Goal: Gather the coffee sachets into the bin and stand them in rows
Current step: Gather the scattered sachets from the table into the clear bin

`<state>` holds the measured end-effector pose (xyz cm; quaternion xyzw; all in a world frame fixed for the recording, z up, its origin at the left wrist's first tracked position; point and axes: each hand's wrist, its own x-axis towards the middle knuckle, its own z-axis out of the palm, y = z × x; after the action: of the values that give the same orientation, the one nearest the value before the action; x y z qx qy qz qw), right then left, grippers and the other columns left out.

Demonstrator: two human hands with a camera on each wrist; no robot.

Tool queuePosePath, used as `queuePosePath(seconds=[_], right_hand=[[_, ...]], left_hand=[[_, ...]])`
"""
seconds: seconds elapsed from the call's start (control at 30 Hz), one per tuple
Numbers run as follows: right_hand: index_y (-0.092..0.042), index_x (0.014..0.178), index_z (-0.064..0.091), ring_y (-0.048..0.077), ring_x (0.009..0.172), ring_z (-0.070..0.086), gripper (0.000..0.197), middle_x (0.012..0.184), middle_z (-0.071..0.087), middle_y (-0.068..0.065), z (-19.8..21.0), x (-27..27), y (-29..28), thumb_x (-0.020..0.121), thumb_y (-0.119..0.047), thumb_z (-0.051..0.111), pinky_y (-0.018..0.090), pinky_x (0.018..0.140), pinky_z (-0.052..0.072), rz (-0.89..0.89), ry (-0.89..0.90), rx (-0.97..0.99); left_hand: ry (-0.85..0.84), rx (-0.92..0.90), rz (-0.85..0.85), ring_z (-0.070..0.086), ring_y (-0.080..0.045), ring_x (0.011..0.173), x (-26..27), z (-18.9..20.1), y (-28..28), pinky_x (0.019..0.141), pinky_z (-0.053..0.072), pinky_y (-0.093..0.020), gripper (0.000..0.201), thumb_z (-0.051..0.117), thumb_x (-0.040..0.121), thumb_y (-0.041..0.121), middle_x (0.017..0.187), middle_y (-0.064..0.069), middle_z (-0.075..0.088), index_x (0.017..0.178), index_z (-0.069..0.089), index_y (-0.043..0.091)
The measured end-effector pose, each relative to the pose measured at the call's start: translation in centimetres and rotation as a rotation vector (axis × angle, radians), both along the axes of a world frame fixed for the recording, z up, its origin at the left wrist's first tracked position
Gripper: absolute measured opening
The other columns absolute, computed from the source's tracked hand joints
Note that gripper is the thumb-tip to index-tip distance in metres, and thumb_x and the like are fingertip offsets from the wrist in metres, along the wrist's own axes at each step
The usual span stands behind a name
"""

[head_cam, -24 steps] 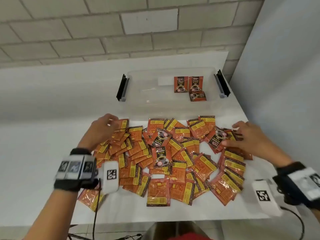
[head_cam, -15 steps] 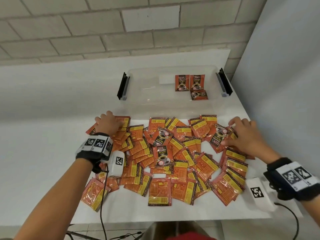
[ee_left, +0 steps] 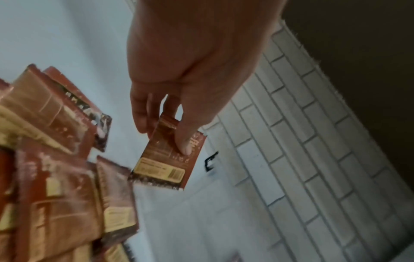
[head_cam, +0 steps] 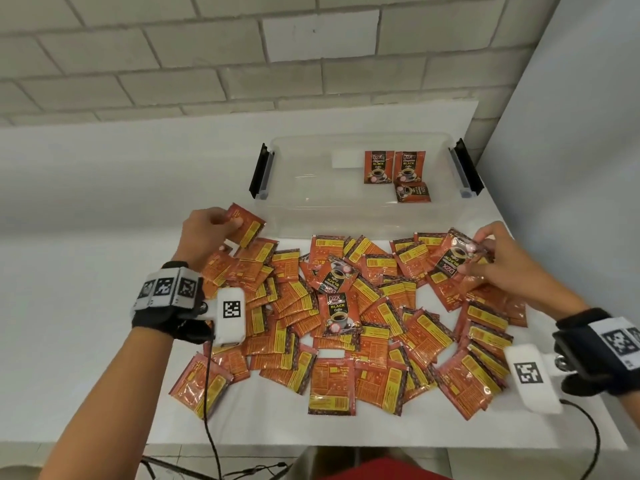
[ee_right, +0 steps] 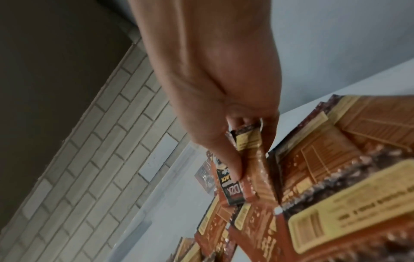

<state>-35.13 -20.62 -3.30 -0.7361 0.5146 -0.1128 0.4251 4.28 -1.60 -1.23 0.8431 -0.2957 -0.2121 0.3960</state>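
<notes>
Several orange coffee sachets (head_cam: pixel 349 317) lie scattered in a pile on the white table, in front of a clear plastic bin (head_cam: pixel 311 202). Inside the bin two sachets (head_cam: pixel 379 167) stand against the far wall and a third (head_cam: pixel 414 192) lies flat. My left hand (head_cam: pixel 221 225) pinches one orange sachet (head_cam: pixel 246 225) (ee_left: pixel 167 159) lifted off the pile's left corner, near the bin's left front. My right hand (head_cam: pixel 483 258) pinches a dark-faced sachet (head_cam: pixel 455 256) (ee_right: pixel 233 187) together with an orange one (ee_right: pixel 253 159) at the pile's right end.
The bin has black latch handles on its left (head_cam: pixel 260 173) and right (head_cam: pixel 465 171) ends. A brick wall stands behind the table and a plain grey wall (head_cam: pixel 571 168) runs close along the right. The table's front edge (head_cam: pixel 311 445) is near me; cables hang below it.
Both hands have lifted off the pile, each now holding sachets raised above it; before they lay flat on the sachets at the pile's left and right ends.
</notes>
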Motion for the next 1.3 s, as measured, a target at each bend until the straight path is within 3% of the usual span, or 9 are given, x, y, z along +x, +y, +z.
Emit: queuePosePath(seconds=[0.17,0.4,0.53,0.7,0.8,0.93,1.07,1.17,1.3], right_hand=[[-0.031,0.12,0.041,0.024,0.088,0.069,0.049,0.11,0.062,0.001,1.8,0.4,0.5,0.085,-0.012,0.069,0.036,0.068,0.056,0.096,-0.12,0.173],[-0.019,0.144,0.032,0.025,0.119,0.049,0.068,0.13,0.037,0.007,1.4,4.0,1.7,0.086,-0.017,0.069,0.027,0.093,0.044,0.356,0.268,-0.082],[-0.016,0.146,0.031,0.026,0.122,0.046,0.068,0.138,0.03,0.011,1.2,4.7,2.1,0.088,-0.017,0.067,0.033,0.1,0.044,0.303,0.346,-0.082],[-0.013,0.126,0.041,0.018,0.097,0.052,0.048,0.125,0.048,0.011,1.1,5.1,2.0,0.087,-0.015,0.069,0.025,0.077,0.047,0.273,0.32,-0.094],[-0.015,0.122,0.036,0.017,0.081,0.06,0.046,0.111,0.059,0.01,0.9,5.2,1.8,0.087,-0.011,0.067,0.02,0.058,0.045,0.226,0.278,-0.045],[-0.016,0.135,0.037,0.022,0.089,0.063,0.06,0.116,0.06,0.009,0.9,5.3,1.5,0.085,-0.01,0.069,0.024,0.067,0.05,0.224,0.249,-0.004],[-0.022,0.137,0.042,0.015,0.095,0.057,0.067,0.115,0.056,-0.002,0.8,5.4,1.8,0.079,-0.014,0.075,0.015,0.068,0.046,0.341,0.256,-0.032],[-0.022,0.133,0.042,0.018,0.105,0.051,0.068,0.128,0.044,0.003,0.3,5.6,1.9,0.075,-0.019,0.078,0.025,0.086,0.048,0.373,0.326,-0.07],[-0.016,0.12,0.043,0.017,0.099,0.052,0.051,0.125,0.042,0.007,0.9,5.7,1.9,0.08,-0.017,0.074,0.026,0.083,0.048,0.359,0.354,-0.062]], left_hand=[[0.203,0.146,-0.172,0.066,-0.019,0.072,-0.4,0.9,1.1,0.065,0.05,-0.025,0.013,0.066,0.089,0.018,0.083,-0.008,0.071,0.09,0.069,0.005],[-0.123,0.366,-0.19,0.062,-0.028,0.104,-1.1,-2.3,-1.4,0.099,0.045,-0.043,0.031,0.073,0.084,0.03,0.109,-0.01,0.068,0.107,0.071,0.008],[-0.179,0.265,-0.146,0.062,-0.026,0.098,-1.0,-2.4,-1.5,0.094,0.047,-0.04,0.028,0.072,0.085,0.025,0.108,-0.011,0.069,0.105,0.071,0.005],[0.042,0.035,-0.132,0.067,-0.032,0.088,-0.9,0.3,0.0,0.071,0.053,-0.036,0.02,0.073,0.084,0.02,0.103,-0.012,0.067,0.099,0.067,0.008],[0.211,-0.018,-0.163,0.067,-0.025,0.076,-1.2,2.0,1.3,0.056,0.053,-0.027,0.041,0.071,0.084,0.015,0.1,-0.011,0.063,0.122,0.055,0.02],[0.057,0.226,-0.165,0.064,-0.022,0.091,-1.1,0.1,2.0,0.073,0.052,-0.028,0.08,0.079,0.077,0.015,0.108,-0.009,0.062,0.144,0.036,0.021],[-0.231,0.492,-0.162,0.057,-0.029,0.102,-0.7,-2.5,1.8,0.086,0.048,-0.036,0.054,0.08,0.073,0.039,0.115,-0.018,0.062,0.109,0.064,0.002],[-0.153,0.411,-0.148,0.06,-0.021,0.086,-1.4,-2.6,1.3,0.074,0.047,-0.028,0.039,0.079,0.078,0.025,0.1,-0.011,0.067,0.104,0.067,-0.001],[0.054,0.352,-0.082,0.067,-0.03,0.085,-1.2,-2.1,0.7,0.086,0.055,-0.046,0.031,0.082,0.074,0.015,0.091,-0.015,0.068,0.091,0.061,0.001]])
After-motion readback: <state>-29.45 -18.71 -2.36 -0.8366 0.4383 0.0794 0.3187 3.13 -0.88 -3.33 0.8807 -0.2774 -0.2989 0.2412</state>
